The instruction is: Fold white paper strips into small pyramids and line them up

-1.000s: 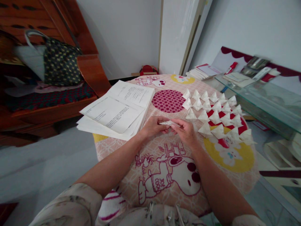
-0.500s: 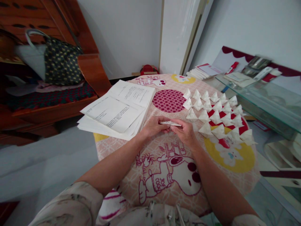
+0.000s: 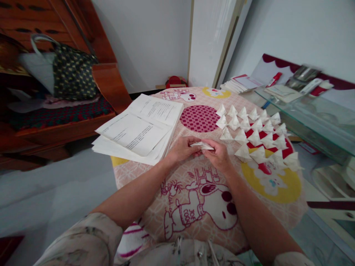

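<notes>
A small piece of folded paper (image 3: pixel 204 145) is pinched between my two hands, above the middle of the table. My left hand (image 3: pixel 183 149) grips its left end, and my right hand (image 3: pixel 217 152) closes on its right end. Some of the fingertips are hidden behind the paper and knuckles. To the right stand rows of white folded paper pieces (image 3: pixel 255 137), pointed at the top. On the left lies a stack of printed paper sheets (image 3: pixel 133 136), its top sheets slightly askew.
A patterned pink cloth (image 3: pixel 155 199) covers the round table. At the right is a glass shelf (image 3: pixel 313 114) with a metal bowl (image 3: pixel 306 73) and a red marker (image 3: pixel 274 79). A wooden bench (image 3: pixel 111 85) with a dark patterned bag (image 3: pixel 72 72) stands at the left.
The folded paper shows a slightly wider gap or face between my fingers. Both hands stay in almost the same place.
</notes>
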